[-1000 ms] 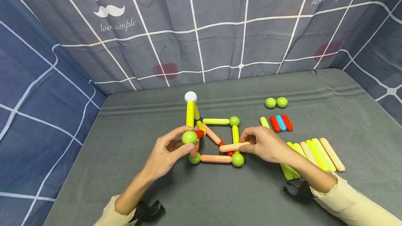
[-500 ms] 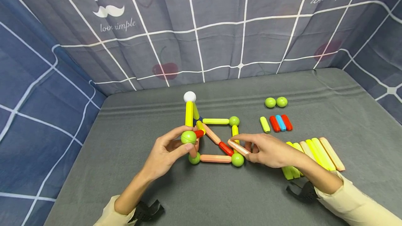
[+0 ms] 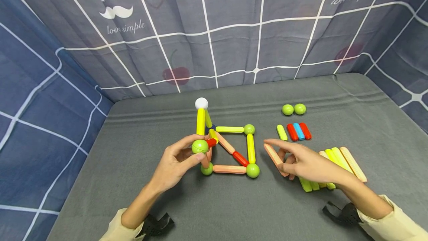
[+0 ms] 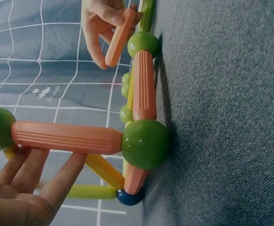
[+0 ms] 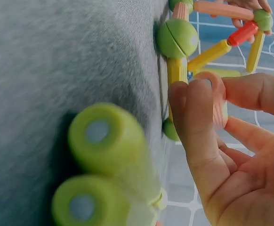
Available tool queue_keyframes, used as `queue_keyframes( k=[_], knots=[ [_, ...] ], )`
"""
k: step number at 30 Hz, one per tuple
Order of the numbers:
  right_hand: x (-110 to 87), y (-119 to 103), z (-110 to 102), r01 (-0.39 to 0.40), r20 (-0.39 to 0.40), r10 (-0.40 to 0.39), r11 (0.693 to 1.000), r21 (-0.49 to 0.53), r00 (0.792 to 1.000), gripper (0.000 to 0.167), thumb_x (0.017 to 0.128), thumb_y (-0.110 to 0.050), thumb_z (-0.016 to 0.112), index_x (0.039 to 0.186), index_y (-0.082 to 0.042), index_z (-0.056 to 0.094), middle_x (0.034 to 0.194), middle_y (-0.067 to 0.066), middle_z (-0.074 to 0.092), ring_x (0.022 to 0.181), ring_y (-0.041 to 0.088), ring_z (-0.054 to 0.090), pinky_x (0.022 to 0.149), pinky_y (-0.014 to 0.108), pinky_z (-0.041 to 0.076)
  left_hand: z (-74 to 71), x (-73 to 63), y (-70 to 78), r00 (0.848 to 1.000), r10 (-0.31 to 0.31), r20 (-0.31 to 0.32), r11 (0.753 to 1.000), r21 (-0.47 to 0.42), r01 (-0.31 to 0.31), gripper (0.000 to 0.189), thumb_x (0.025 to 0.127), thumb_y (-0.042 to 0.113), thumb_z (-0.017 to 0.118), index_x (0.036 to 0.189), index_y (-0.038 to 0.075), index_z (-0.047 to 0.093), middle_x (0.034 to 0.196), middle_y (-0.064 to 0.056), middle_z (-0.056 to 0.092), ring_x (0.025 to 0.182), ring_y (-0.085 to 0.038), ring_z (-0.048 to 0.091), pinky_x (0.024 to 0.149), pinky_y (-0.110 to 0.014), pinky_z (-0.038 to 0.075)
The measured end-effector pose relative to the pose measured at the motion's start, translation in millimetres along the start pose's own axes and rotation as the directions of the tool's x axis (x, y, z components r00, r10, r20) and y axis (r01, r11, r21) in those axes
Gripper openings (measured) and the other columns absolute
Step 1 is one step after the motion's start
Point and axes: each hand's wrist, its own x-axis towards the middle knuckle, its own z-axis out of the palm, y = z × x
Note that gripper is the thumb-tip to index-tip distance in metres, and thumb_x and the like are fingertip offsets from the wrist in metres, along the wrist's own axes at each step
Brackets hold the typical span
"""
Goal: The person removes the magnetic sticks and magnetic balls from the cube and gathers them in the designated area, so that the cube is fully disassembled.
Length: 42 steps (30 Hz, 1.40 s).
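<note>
A frame of magnetic building rods and balls stands on the grey cloth. At its near left corner my left hand (image 3: pixel 172 166) holds a green ball (image 3: pixel 200 146) between fingers and thumb. That ball tops an upright salmon rod (image 4: pixel 66 136), whose lower end meets another green ball (image 4: pixel 145 143) on the cloth. A short red rod (image 3: pixel 211 143) and a yellow one slant from the held ball towards a dark blue ball (image 3: pixel 210 128). My right hand (image 3: pixel 302 161) pinches a loose salmon rod (image 3: pixel 274 157), to the right of the frame and apart from it.
Two green balls (image 3: pixel 294 109) lie at the back right. In front of them sit short rods, red (image 3: pixel 292 132), blue (image 3: pixel 299 131) and light green (image 3: pixel 282 132). Several longer rods (image 3: pixel 344 163) lie in a row, partly behind my right forearm. A white ball (image 3: pixel 201 103) tops the frame's back.
My right hand has drawn the salmon rod rightwards, away from over the frame's near right corner, and the rod has turned in the fingers. My left hand stays nearly still on the green ball.
</note>
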Motion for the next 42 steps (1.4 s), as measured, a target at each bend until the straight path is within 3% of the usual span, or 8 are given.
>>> queue_keyframes(
  k=[7,13,17,23,31,37,40,42],
  knots=[
    [-19.3,8.4,-3.8,0.009,-0.041,-0.010,0.999,-0.034,0.999,0.063,0.090,-0.002,0.067,0.145,-0.008,0.037,0.083,0.010,0.057,0.056,0.022,0.063,0.049,0.027,0.049,-0.3,-0.6,-0.1,1.000,0.002,0.005,1.000,-0.004,-0.002,0.037,0.094,-0.002,0.064,0.130,-0.003,0.056,0.122,-0.018,0.062,0.092,-0.026,0.067,0.081,-0.030,0.057],
    [-30.2,13.3,-2.2,0.028,-0.116,-0.047,0.987,-0.156,0.992,0.059,0.088,-0.007,0.073,0.140,-0.006,0.043,0.080,0.002,0.058,0.059,0.012,0.061,0.049,0.024,0.047,-0.4,-0.4,-0.3,1.000,0.004,0.004,1.000,0.003,-0.004,0.037,0.094,-0.002,0.064,0.130,-0.001,0.057,0.119,-0.018,0.063,0.090,-0.027,0.066,0.081,-0.030,0.056],
    [-30.8,13.2,0.8,0.001,-0.179,-0.052,0.963,-0.271,0.983,0.055,0.084,-0.006,0.076,0.133,-0.005,0.051,0.079,-0.004,0.057,0.062,0.007,0.056,0.055,0.024,0.048,-0.8,-0.3,-0.3,1.000,0.009,0.004,1.000,0.004,-0.009,0.036,0.094,-0.003,0.063,0.129,0.000,0.057,0.115,-0.020,0.063,0.089,-0.027,0.066,0.081,-0.030,0.056],
    [-28.8,12.5,5.3,-0.065,-0.260,-0.053,0.902,-0.428,0.964,0.041,0.076,0.000,0.076,0.114,-0.010,0.063,0.082,-0.008,0.054,0.072,0.005,0.050,0.061,0.023,0.044,-0.4,0.0,-0.4,1.000,0.012,0.009,1.000,0.005,-0.012,0.036,0.094,-0.002,0.063,0.130,0.001,0.057,0.112,-0.022,0.064,0.087,-0.030,0.067,0.083,-0.031,0.056],
    [-28.4,13.2,4.7,-0.087,-0.268,-0.056,0.866,-0.492,0.962,0.038,0.077,-0.003,0.077,0.113,-0.009,0.065,0.080,-0.009,0.051,0.072,0.005,0.046,0.061,0.024,0.038,-0.4,-0.8,0.2,1.000,0.014,0.003,1.000,0.005,-0.014,0.036,0.094,-0.002,0.063,0.130,-0.001,0.057,0.114,-0.023,0.063,0.091,-0.029,0.065,0.084,-0.032,0.055],
    [-30.1,13.2,6.1,-0.057,-0.269,-0.079,0.885,-0.462,0.960,0.036,0.081,-0.003,0.075,0.114,-0.012,0.064,0.083,-0.008,0.051,0.074,0.005,0.048,0.061,0.023,0.041,-0.2,-1.7,0.1,1.000,0.006,0.005,1.000,0.002,-0.006,0.037,0.094,-0.003,0.063,0.130,0.000,0.057,0.115,-0.022,0.063,0.091,-0.029,0.066,0.084,-0.032,0.056],
    [-29.2,10.8,9.0,0.001,-0.247,-0.100,0.928,-0.372,0.964,0.028,0.088,-0.004,0.072,0.113,-0.010,0.062,0.078,-0.008,0.056,0.070,0.005,0.054,0.065,0.023,0.045,0.0,-2.0,0.3,1.000,0.004,0.004,1.000,0.003,-0.004,0.037,0.094,-0.003,0.063,0.131,0.000,0.057,0.114,-0.023,0.063,0.090,-0.028,0.066,0.083,-0.031,0.056],
    [-27.0,7.8,11.9,0.030,-0.213,-0.086,0.966,-0.255,0.973,0.025,0.092,-0.006,0.069,0.116,-0.007,0.060,0.076,-0.003,0.057,0.061,0.007,0.057,0.062,0.024,0.049,0.1,-1.9,0.3,1.000,0.007,0.002,1.000,0.006,-0.007,0.037,0.094,-0.003,0.063,0.131,0.000,0.057,0.114,-0.023,0.063,0.090,-0.029,0.066,0.083,-0.031,0.055]
  ],
)
